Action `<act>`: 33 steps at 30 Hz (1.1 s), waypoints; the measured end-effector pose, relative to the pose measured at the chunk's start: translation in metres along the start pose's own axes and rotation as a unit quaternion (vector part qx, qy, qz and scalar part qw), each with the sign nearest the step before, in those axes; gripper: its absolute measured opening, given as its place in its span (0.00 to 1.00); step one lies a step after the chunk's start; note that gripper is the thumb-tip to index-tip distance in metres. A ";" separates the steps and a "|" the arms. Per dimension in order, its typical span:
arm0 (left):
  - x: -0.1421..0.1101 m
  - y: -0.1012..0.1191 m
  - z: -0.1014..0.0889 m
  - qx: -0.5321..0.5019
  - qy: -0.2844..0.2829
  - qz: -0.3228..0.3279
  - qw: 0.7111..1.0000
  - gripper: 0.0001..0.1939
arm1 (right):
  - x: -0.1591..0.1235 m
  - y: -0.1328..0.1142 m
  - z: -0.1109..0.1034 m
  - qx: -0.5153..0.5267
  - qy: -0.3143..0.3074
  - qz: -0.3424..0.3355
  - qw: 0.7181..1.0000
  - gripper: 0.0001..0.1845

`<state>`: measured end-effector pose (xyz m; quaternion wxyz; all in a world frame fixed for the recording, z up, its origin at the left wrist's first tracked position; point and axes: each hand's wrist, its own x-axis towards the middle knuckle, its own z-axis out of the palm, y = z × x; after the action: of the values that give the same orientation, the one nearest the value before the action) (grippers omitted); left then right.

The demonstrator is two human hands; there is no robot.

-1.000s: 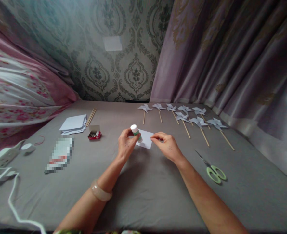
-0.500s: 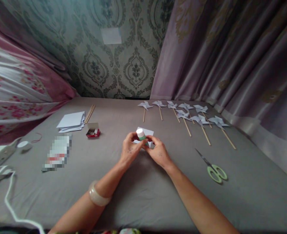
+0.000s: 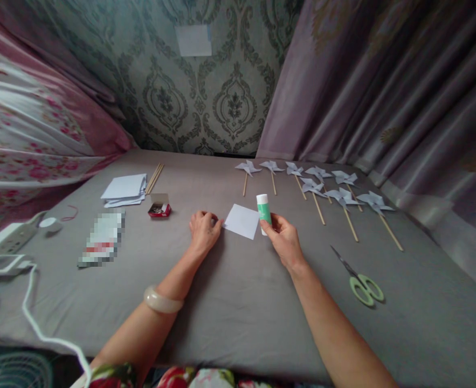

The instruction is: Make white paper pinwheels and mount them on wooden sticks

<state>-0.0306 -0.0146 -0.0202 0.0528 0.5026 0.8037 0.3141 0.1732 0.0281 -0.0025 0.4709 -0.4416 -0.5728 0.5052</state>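
Glue stick [image 3: 263,207] now passed into right hand [image 3: 285,241], fingers closed around it. Left hand [image 3: 205,230], freed from stick, curls at paper [image 3: 242,221] left corner; pinching or not, cannot tell.

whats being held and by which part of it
The right hand holds the green glue stick by its lower part. The left hand is at the left corner of the white paper; whether it grips that cannot be told.

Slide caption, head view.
Left hand at a white sheet, right hand holding a green-and-white tube, pinwheels beyond.
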 end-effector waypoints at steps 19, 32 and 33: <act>-0.010 0.020 0.009 0.012 -0.022 -0.040 0.999 0.09 | 0.008 -0.004 -0.017 0.028 0.015 0.062 0.998 0.26; -0.028 0.027 0.000 0.036 -0.034 0.199 0.979 0.12 | 0.017 -0.015 -0.020 0.084 0.076 0.049 0.992 0.24; -0.029 0.028 -0.001 0.042 -0.050 0.241 0.968 0.12 | 0.018 -0.016 -0.019 0.078 0.080 0.037 0.993 0.23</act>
<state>0.0048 -0.0312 -0.0107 -0.0051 0.6984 0.6675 0.2582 0.1881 0.0473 0.0155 0.5294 -0.4636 -0.4754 0.5280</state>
